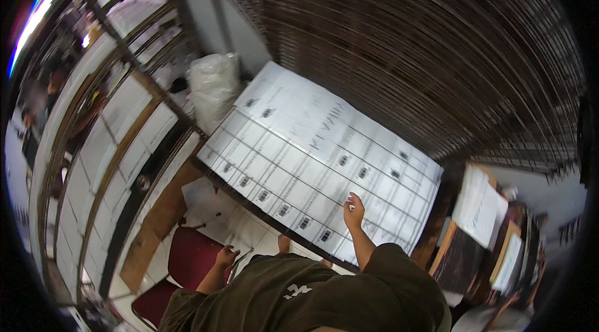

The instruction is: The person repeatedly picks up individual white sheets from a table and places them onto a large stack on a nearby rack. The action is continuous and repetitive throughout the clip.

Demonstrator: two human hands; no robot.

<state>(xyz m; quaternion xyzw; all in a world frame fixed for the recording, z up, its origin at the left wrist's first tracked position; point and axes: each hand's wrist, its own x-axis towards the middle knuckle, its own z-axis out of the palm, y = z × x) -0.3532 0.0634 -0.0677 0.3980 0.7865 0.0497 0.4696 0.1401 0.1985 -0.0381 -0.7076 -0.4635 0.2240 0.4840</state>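
My right hand (354,207) is raised above a slanted table. Its fingers are loosely bent and apart, and nothing shows in them. Beneath it lie white printed sheets (287,163), marked off in a grid with small dark blocks and larger handwriting across the far part. My left hand (226,255) hangs low at my side, next to a dark red chair (192,257). Its fingers look slightly parted, with no object visible in them. A thin metal bar (240,262) runs close by that hand; whether they touch is unclear.
A tall rack of wire shelves (405,45) rises behind the table. Shelves with white stacks (125,120) stand at the left, near a white plastic sack (214,88). Papers (480,207) lie on dark boxes at the right. Tiled floor (249,226) shows below the table edge.
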